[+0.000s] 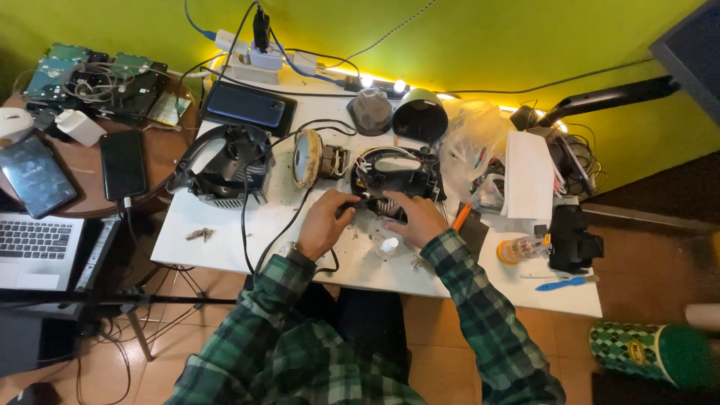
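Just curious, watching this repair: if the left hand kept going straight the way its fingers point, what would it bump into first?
The left hand points up and right, already at the black motor housing that both hands work on. That housing comes first; depth is hard to judge from above.

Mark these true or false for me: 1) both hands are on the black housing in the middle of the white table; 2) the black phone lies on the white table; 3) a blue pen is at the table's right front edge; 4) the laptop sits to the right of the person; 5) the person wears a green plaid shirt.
1) True: the left hand and right hand both touch the black housing on the white table.
2) False: the black phone lies on the round brown table to the left.
3) True: the blue pen lies there.
4) False: the laptop is at the far left.
5) True: the green plaid shirt covers both arms.
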